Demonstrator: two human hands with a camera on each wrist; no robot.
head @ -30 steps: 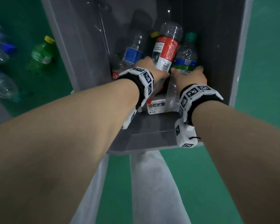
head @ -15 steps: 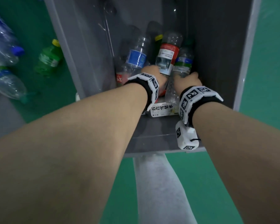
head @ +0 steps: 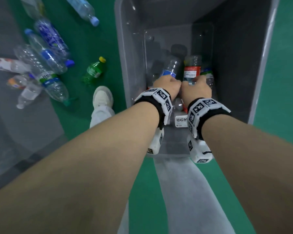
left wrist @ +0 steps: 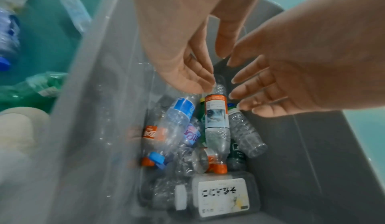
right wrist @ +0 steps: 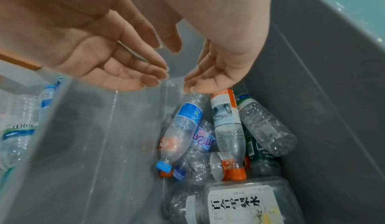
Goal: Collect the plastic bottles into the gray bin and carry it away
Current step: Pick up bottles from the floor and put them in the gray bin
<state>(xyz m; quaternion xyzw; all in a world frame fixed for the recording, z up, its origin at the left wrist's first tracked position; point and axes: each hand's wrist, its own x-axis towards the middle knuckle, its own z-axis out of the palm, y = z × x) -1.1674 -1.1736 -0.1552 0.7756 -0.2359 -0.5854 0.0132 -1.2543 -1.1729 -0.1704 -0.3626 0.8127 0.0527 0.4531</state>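
The floor (head: 98,39) is green, and many plastic bottles (head: 46,53) lie on it to the left of the gray bin (head: 123,53). More bottles lie piled at the bottom of the bin, just below both hands. The left hand (head: 167,85) and the right hand (head: 196,89) are side by side inside the bin. The left hand is on the side of the floor bottles, so I think it is nearer to them. The bottle with the orange label (left wrist: 215,110) lies long-ways, its orange cap toward the person. Both hands hold nothing. Their fingers are loose and a little bent, with fingertips (left wrist: 205,86) right by that bottle's end; I cannot tell if they touch it.
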